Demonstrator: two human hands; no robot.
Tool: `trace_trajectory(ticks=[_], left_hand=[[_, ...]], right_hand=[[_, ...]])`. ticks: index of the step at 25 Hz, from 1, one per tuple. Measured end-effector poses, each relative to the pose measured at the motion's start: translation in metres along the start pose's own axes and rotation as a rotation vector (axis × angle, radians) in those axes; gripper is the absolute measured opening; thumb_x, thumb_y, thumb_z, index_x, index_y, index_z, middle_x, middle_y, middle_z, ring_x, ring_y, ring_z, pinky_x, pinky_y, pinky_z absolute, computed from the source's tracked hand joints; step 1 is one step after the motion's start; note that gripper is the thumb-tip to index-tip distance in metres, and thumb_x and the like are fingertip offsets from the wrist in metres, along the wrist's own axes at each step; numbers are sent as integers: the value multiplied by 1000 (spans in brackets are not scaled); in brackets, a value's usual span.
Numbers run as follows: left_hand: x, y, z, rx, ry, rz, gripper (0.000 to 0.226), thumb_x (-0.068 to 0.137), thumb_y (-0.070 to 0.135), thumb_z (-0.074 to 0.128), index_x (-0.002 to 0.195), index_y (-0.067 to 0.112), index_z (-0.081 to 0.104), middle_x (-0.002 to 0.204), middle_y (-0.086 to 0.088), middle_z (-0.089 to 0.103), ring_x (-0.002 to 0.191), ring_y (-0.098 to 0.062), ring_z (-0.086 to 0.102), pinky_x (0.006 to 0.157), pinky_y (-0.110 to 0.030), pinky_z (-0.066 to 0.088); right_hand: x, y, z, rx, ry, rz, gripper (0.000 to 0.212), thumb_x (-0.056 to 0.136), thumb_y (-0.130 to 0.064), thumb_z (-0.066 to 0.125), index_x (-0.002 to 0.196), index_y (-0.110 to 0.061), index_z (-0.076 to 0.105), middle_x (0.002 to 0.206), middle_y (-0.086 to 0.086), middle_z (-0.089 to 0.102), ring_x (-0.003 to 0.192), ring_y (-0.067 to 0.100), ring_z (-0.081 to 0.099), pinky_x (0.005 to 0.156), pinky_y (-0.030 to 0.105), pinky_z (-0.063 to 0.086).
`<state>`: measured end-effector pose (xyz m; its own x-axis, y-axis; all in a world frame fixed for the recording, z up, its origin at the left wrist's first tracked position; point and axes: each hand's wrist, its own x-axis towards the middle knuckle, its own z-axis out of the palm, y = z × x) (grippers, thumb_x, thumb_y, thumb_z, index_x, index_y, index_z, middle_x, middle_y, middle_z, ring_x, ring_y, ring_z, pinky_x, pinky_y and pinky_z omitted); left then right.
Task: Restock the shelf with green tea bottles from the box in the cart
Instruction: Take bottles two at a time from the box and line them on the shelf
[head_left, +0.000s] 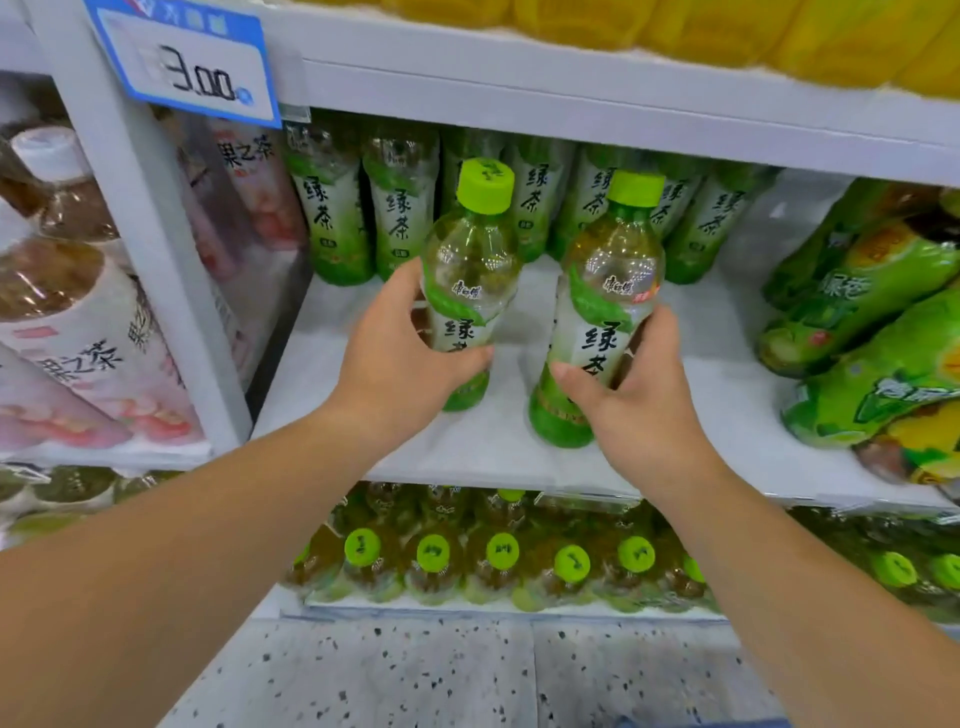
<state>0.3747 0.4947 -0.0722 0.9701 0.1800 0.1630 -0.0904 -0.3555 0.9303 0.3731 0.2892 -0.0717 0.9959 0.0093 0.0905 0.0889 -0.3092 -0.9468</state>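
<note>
My left hand (397, 353) grips a green tea bottle (470, 270) with a lime cap, upright on the white shelf (701, 384). My right hand (636, 400) grips a second green tea bottle (602, 306) just to its right, standing on the same shelf. Both bottles are in front of a back row of several matching green tea bottles (400, 208). The cart and box are out of view.
Pink-labelled tea bottles (104, 353) fill the bay to the left behind a white upright (156, 249). Green and yellow bottles (872, 332) lie on the shelf's right side. A lower shelf holds several green-capped bottles (498, 556). A blue price tag (192, 62) hangs above.
</note>
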Motion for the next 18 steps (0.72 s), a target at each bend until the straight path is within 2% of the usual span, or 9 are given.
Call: trace_trajectory(ticks=[4, 6, 8, 11, 14, 16, 18], left_hand=[[-1, -14, 3, -56, -20, 27, 67, 70, 22, 90, 122, 42, 54, 109, 23, 68, 101, 4, 64, 83, -18, 55], [-6, -23, 3, -20, -53, -2, 68, 69, 23, 91, 118, 47, 52, 109, 25, 65, 101, 8, 60, 80, -9, 51], [-9, -31, 5, 65, -42, -25, 64, 70, 24, 90, 118, 43, 52, 114, 15, 58, 102, 7, 57, 85, -11, 48], [-12, -37, 9, 196, 9, -16, 59, 72, 32, 88, 119, 37, 54, 110, 12, 49, 96, 3, 53, 85, -13, 41], [-14, -39, 10, 223, 12, -16, 58, 72, 34, 87, 121, 33, 56, 113, 11, 58, 101, -6, 57, 86, -23, 48], [-15, -42, 9, 234, 12, -24, 56, 71, 34, 88, 118, 34, 58, 113, 10, 62, 101, -8, 59, 86, -28, 52], [-11, -44, 10, 245, 12, -30, 54, 70, 34, 89, 116, 34, 61, 109, 9, 59, 97, -10, 60, 87, -29, 52]], right_hand=[[-10, 10, -1, -8, -21, -59, 68, 84, -15, 78, 130, -42, 36, 119, -31, 58, 117, -8, 55, 96, 21, 47], [-13, 14, -2, -7, -24, -73, 69, 83, -15, 78, 132, -41, 37, 121, -28, 59, 118, -3, 57, 99, 28, 47], [-14, 17, -3, -14, -19, -71, 67, 82, -14, 78, 127, -45, 39, 119, -26, 61, 116, -1, 59, 99, 31, 49], [-15, 20, -5, -50, -4, -54, 67, 83, -19, 79, 116, -58, 36, 115, -33, 60, 111, -5, 60, 92, 23, 48], [-21, 27, -5, -84, -19, -8, 63, 81, -31, 80, 113, -63, 36, 115, -40, 57, 110, -15, 55, 85, 8, 46], [-29, 36, -4, -109, -26, 24, 62, 80, -27, 82, 111, -62, 41, 112, -43, 56, 106, -22, 52, 78, -4, 40], [-27, 44, -2, -161, -13, 19, 63, 80, -20, 82, 107, -62, 45, 109, -43, 58, 104, -22, 54, 76, -7, 37]])
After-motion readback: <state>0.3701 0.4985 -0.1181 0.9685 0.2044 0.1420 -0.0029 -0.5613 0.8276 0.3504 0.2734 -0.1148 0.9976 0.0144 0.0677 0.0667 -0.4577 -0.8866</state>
